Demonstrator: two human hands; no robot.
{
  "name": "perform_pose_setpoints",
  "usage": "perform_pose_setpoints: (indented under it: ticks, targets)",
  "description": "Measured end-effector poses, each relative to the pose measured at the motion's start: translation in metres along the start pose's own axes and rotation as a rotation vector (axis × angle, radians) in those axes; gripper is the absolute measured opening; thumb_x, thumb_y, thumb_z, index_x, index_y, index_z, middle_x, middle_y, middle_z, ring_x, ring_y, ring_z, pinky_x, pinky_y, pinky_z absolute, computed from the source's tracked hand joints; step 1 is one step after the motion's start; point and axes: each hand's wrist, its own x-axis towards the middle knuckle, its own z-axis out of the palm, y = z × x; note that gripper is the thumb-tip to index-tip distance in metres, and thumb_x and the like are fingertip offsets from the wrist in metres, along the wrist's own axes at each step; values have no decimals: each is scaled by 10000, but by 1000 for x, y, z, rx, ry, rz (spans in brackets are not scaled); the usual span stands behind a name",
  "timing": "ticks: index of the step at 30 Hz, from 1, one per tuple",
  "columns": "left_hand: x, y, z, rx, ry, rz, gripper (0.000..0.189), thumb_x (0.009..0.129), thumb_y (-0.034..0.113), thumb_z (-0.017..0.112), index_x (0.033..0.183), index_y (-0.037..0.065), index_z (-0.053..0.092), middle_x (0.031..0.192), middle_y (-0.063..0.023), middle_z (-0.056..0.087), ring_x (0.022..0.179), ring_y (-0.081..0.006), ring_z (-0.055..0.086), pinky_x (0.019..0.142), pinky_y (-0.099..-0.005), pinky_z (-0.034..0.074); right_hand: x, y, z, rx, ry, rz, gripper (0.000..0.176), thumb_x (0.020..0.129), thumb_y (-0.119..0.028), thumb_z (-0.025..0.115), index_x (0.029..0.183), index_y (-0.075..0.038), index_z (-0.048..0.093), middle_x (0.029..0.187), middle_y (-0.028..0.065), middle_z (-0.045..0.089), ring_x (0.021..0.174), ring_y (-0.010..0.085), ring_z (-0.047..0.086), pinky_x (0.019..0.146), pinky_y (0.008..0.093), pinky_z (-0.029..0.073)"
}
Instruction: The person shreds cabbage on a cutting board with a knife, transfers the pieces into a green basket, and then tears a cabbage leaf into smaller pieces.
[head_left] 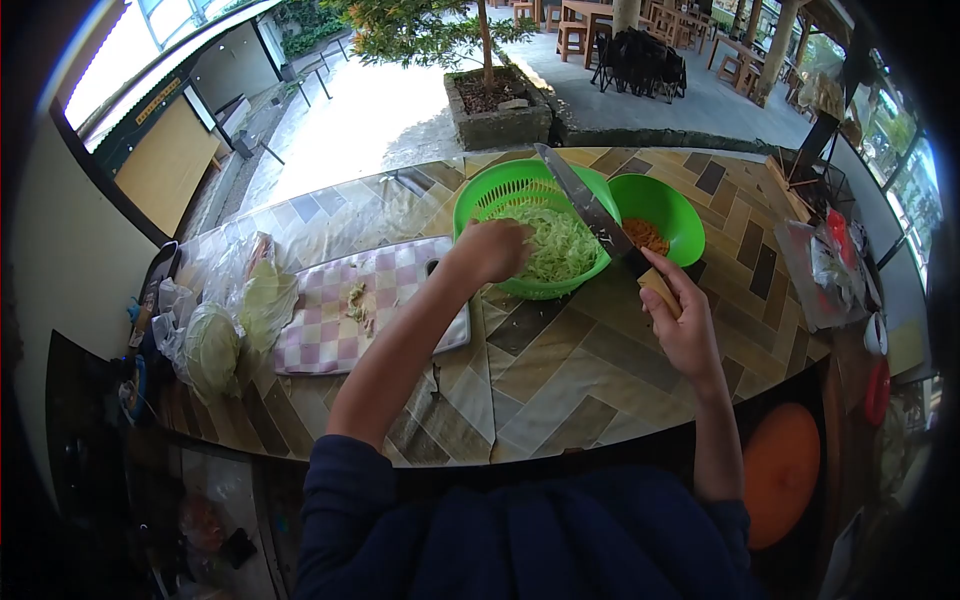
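Note:
My right hand [682, 320] grips the light wooden handle of a large kitchen knife [590, 208]. The blade points up and away to the left, over the rim of a green plastic colander [478, 195]. Shredded cabbage [560, 248] fills much of the colander. At its left side, my left hand [497, 250] reaches over the shreds with its fingers curled; whatever lies between them is hidden. Behind the knife stands a green bowl [685, 215] with shredded orange food, probably carrot [645, 236]. To the left lies a checkered cutting board [330, 300] with cabbage scraps [358, 303] on it.
A cut cabbage [212, 350] and a loose leaf [268, 305] lie left of the board, beside clear plastic bags [235, 262]. At the right edge are a bag of items [825, 270] and a red-handled thing [877, 392]. An orange round lid or stool [785, 475] is below the table [590, 390].

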Motion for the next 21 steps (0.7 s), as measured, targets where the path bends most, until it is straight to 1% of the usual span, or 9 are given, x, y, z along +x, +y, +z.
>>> perform_pose_setpoints:
  ticks: [2,5,7,8,11,14,17,19,21]
  targets:
    - [2,4,5,0,-65,3,373,943,295,518,1270,132,594,1134,-176,661,1058,-359,615,982,-455,448,3,-2,9,-3,-26,-10,392,951,-89,583,1338,-60,535,983,62,621,806,87,530,772,243,462]
    - [-18,5,-12,43,137,62,353,948,271,525,1254,113,601,1163,-169,650,1072,-360,612,983,-467,444,7,-7,22,-8,-65,-17,387,955,-98,576,1336,-45,529,948,54,606,791,85,519,755,240,453]
    - [-40,0,-28,-25,237,165,339,937,237,549,1239,93,605,1141,-160,658,1041,-344,631,957,-458,461,9,-9,31,30,-90,2,385,957,-103,572,1333,-32,526,909,43,592,782,83,511,743,240,448]
    - [-51,-5,-33,-57,289,213,333,932,220,561,1231,83,606,1129,-156,662,1026,-336,640,945,-453,470,12,-10,37,33,-111,15,381,959,-110,572,1328,-25,523,859,23,568,772,76,501,723,237,441]
    - [-77,-25,-38,-271,350,209,307,917,178,592,1203,70,614,1104,-147,668,965,-307,664,896,-428,495,15,-19,64,108,-175,-8,375,960,-108,569,1324,-28,524,843,13,558,761,68,491,704,234,435]
    - [-113,-54,-36,-301,499,124,276,890,135,640,1155,57,629,1104,-134,669,918,-264,685,840,-389,517,13,-28,97,171,-249,-17,366,960,-111,570,1311,-21,525,844,6,553,754,60,483,692,228,429]
    - [-160,-98,-22,-327,645,-40,231,877,141,672,1086,46,648,1044,-115,690,869,-234,692,799,-359,527,8,-25,128,152,-345,30,357,952,-109,578,1292,-13,527,901,27,601,777,86,523,702,247,448]
    - [-186,-134,-8,-301,677,-113,204,866,137,685,1035,29,646,980,-111,696,807,-220,689,740,-338,533,7,-7,155,94,-379,-108,351,928,-123,611,1261,-31,550,940,102,658,821,130,588,729,283,476]
    - [-209,-166,6,-327,711,-213,186,866,135,687,1006,19,647,931,-106,701,766,-209,686,704,-323,533,6,1,176,25,-460,-150,351,915,-130,629,1249,-41,565,946,137,677,841,149,614,747,299,487]
